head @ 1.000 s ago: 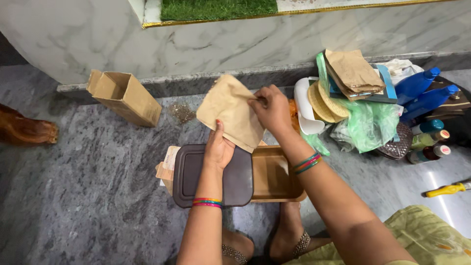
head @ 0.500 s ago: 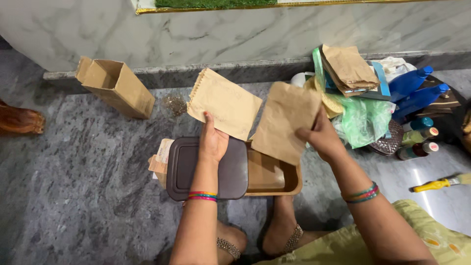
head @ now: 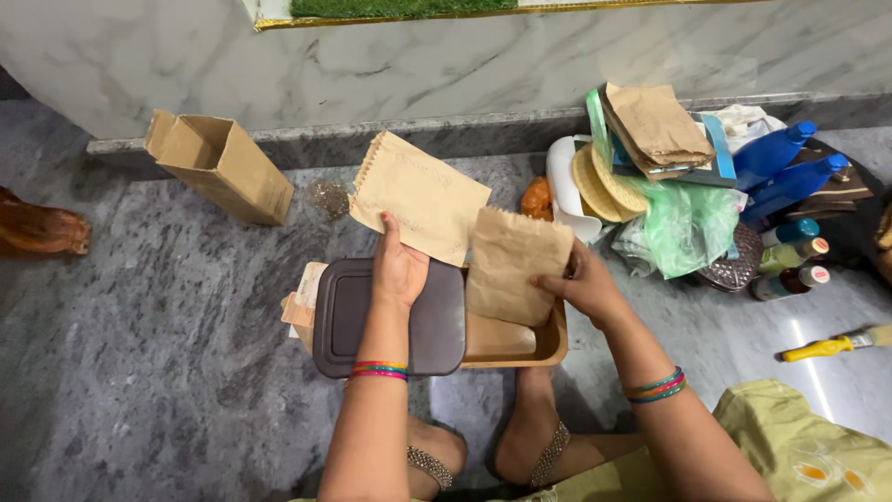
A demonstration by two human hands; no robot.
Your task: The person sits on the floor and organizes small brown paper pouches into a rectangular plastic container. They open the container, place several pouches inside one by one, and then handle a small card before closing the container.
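Observation:
My left hand (head: 398, 268) pinches a flat brown paper envelope (head: 418, 195) by its lower edge and rests on a dark brown lid (head: 344, 321). That lid half covers a light brown rectangular box (head: 554, 344) on the grey floor. In my right hand (head: 583, 282) is a second brown paper packet (head: 514, 265), held low over the box's open right half, its bottom edge at the box's rim.
An open cardboard carton (head: 218, 165) lies on its side at the left by the marble step. At the right sit a pile of paper bags (head: 658, 125), a green plastic bag (head: 692, 228), blue bottles (head: 780, 167) and small bottles (head: 790, 265). A yellow-handled brush (head: 832, 346) lies far right.
My right hand pulled one packet away from the envelope in my left hand, swung it right, then brought it down over the open box. The left hand stayed put.

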